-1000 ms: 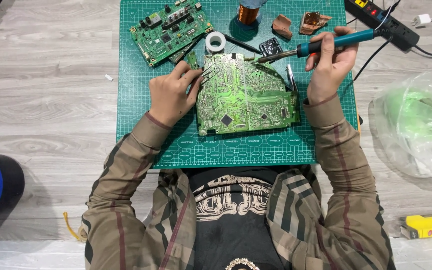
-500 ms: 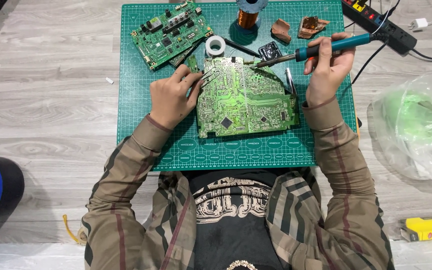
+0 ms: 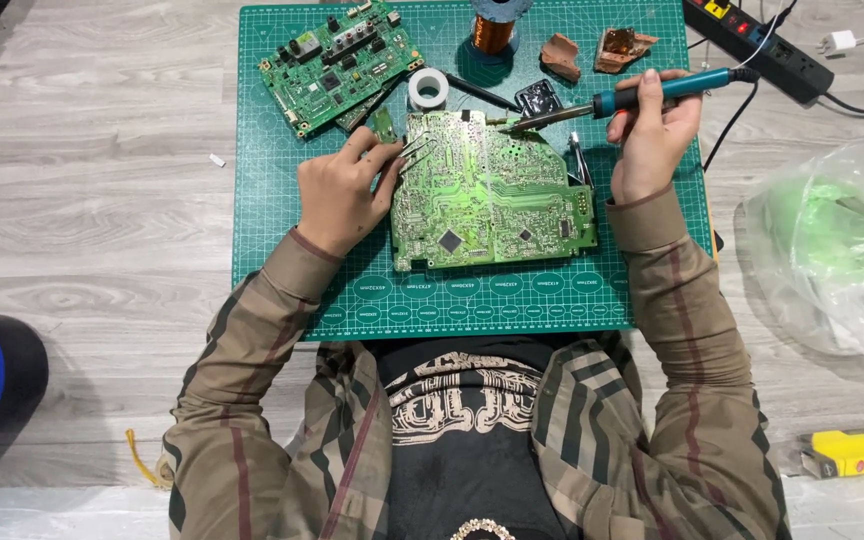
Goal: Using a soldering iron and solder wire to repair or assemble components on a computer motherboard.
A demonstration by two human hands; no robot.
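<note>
Clearly, right hand point(image 3: 652, 140) gripping soldering iron point(image 3: 642, 95), left hand point(image 3: 342, 195) perhaps pinching tweezers point(image 3: 414, 150) at circuit board point(image 3: 487, 195) edge

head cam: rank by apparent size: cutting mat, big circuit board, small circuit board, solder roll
1. green cutting mat
2. large circuit board, under the left hand
3. smaller circuit board
4. white solder roll
All lie flat on one level, so the order is safe.
</note>
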